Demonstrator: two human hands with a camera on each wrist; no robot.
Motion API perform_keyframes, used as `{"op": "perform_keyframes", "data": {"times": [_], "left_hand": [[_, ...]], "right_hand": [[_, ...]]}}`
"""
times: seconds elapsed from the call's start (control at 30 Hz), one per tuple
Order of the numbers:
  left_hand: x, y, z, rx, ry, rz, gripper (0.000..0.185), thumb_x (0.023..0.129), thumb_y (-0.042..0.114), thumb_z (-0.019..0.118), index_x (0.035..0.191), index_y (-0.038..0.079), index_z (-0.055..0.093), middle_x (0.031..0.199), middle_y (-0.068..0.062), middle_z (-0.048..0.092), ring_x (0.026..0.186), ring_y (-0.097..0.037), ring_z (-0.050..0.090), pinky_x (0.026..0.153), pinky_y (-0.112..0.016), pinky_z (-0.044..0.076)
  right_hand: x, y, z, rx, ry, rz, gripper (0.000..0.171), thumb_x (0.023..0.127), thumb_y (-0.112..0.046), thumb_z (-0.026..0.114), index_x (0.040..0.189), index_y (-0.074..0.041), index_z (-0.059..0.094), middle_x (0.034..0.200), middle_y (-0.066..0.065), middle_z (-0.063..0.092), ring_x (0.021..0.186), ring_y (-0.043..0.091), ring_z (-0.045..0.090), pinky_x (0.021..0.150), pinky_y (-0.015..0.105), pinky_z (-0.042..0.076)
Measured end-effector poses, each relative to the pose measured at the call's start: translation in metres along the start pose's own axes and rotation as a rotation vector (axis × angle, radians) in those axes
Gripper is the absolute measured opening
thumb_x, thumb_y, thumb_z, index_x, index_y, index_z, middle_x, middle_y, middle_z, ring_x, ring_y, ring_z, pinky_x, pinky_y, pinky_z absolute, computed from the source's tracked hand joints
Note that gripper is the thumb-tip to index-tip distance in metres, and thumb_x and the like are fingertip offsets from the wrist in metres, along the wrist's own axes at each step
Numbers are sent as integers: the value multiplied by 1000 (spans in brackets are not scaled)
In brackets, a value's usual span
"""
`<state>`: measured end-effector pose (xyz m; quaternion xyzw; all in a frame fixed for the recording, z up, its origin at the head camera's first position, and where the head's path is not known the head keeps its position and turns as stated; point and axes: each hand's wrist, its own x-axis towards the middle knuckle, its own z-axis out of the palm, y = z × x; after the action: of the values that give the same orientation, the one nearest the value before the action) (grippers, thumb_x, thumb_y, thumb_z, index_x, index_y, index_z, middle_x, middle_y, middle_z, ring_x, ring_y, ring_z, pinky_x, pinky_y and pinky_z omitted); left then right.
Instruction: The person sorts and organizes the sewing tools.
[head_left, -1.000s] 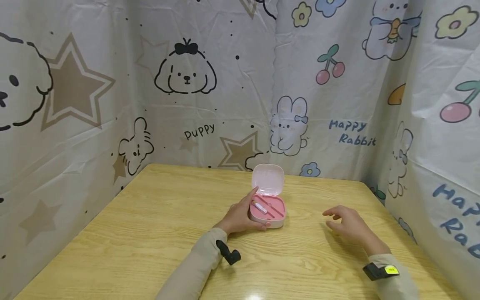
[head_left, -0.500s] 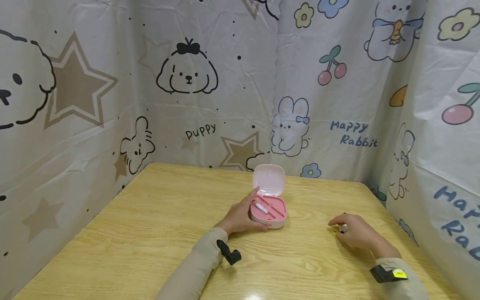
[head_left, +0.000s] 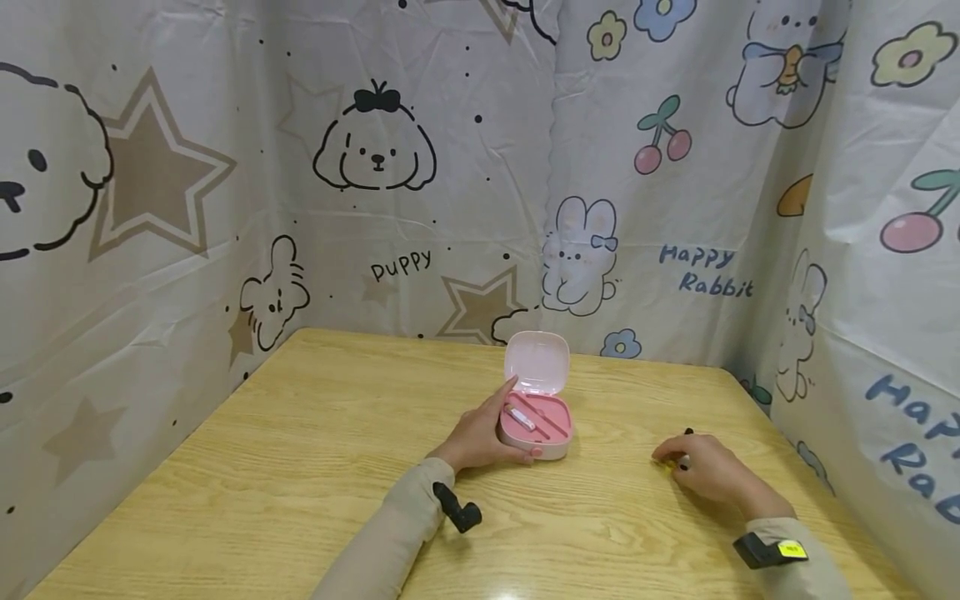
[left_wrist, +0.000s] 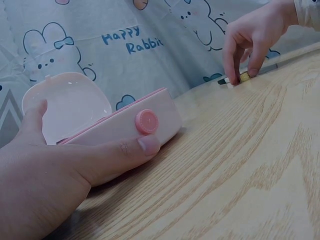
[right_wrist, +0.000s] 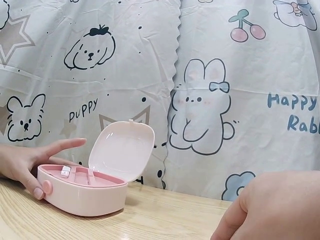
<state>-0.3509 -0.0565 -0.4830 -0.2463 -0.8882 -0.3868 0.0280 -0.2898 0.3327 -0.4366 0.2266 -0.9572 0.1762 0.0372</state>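
Observation:
A small pink-and-white case (head_left: pixel 536 446) stands on the table with its hinged lid (head_left: pixel 537 362) up. The person's left hand (head_left: pixel 480 432) grips its left side, thumb along the front near the round pink button (left_wrist: pixel 147 122) and a finger up by the lid. Inside, a small white piece (head_left: pixel 521 417) lies in the pink tray. Off to the right, the right hand (head_left: pixel 708 468) is low at the tabletop. Its thumb and fingers pinch a small slim thing (left_wrist: pixel 244 77) with a dark tip, a white part and a yellow band; the fingers hide much of it.
The wooden table (head_left: pixel 337 417) reaches back to a patterned curtain (head_left: pixel 420 225), which also hangs along the left and right sides. A black camera is strapped to each sleeve. Bare tabletop lies between the case and the right hand.
The right hand has gone down to the tabletop and slightly right, its spread fingers closing on the small slim thing. The left hand and the case have stayed in place.

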Motion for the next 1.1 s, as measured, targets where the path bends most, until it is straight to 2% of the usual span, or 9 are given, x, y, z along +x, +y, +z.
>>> {"op": "perform_keyframes", "data": {"times": [0.27,0.6,0.9,1.1], "left_hand": [[1,0,0,7,2,22,132,68,61,92,167,37,7,168,0,27,149,-29,34,116,-55,31],[2,-3,1,14,0,26,133,68,62,92,167,38,7,168,0,27,148,-29,34,116,-55,32],[3,-4,2,5,1,23,133,68,61,92,167,40,6,168,-1,28,149,-29,33,116,-55,31],[3,-3,1,-2,1,26,133,68,60,93,167,38,7,168,-1,27,149,-29,33,116,-55,31]], "right_hand": [[1,4,2,-31,44,-20,24,82,11,77,92,-11,78,96,2,74,91,27,69,81,49,56],[1,5,7,-38,65,-11,21,85,9,77,94,-10,79,99,5,74,94,29,70,83,50,56],[3,4,7,-38,90,-4,15,86,7,75,96,-4,79,98,7,72,87,25,65,77,48,55],[3,4,7,-26,103,-10,15,85,7,75,97,-2,79,100,7,71,89,26,66,79,49,56]]}}
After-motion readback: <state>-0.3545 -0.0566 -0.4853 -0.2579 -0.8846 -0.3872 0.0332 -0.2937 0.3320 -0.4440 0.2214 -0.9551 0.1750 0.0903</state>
